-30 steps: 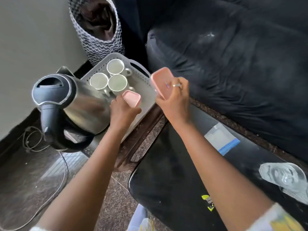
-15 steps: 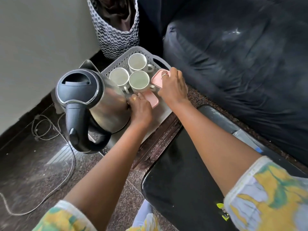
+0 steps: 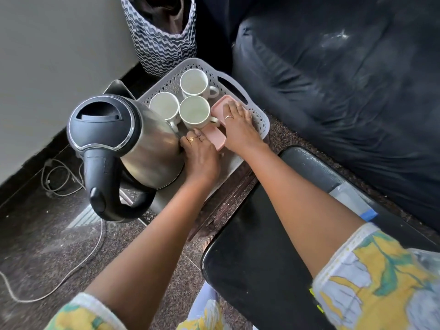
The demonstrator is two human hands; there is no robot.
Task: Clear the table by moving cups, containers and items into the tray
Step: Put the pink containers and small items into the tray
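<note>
A grey perforated tray lies on the floor and holds three white cups. Two pink containers rest in the tray beside the cups. My left hand grips the small pink container at the tray's middle. My right hand lies over the larger pink container near the tray's right rim, fingers curled on its top. A steel kettle with a black lid stands on the tray's near left part.
The black table is at lower right, with a white and blue packet on its far edge. A dark sofa fills the right. A zigzag basket stands behind the tray. A cable trails on the floor.
Both hands carried the pink containers from above the table's edge down into the tray. The containers now rest on the tray floor beside the cups.
</note>
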